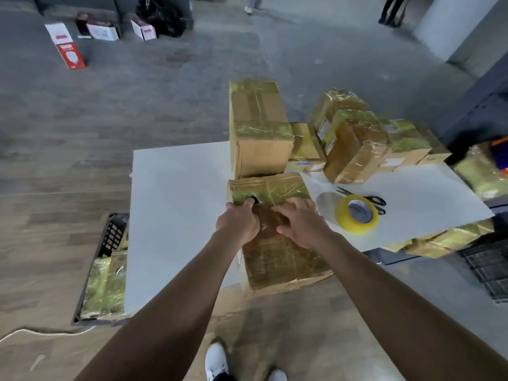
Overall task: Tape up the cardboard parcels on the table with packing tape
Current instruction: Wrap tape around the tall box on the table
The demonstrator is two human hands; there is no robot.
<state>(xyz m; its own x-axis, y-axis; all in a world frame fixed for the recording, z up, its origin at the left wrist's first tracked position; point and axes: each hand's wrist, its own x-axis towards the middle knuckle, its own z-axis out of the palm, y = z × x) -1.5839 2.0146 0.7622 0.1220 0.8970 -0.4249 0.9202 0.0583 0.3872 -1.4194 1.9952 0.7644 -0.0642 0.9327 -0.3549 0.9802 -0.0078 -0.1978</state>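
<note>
1. Both of your hands are on the parcel, which sits at the near edge of the table and overhangs it slightly toward you.
2. Your left hand has its fingers curled over the parcel's far top edge, gripping it beside a small dark spot. What that spot is cannot be told from this view.
3. Your right hand rests on top, fingers spread and loosely bent, holding nothing.
4. Glossy film already bands the parcel, so you seem to be pressing down or checking a wrap, not starting one.
5. The roll lies just right of the parcel, in front of the scissors. Neither is in hand.
6. The next move probably calls for steadying the parcel with your left hand, reaching right for the roll, and finding its loose end before you lay another strip.
</note>
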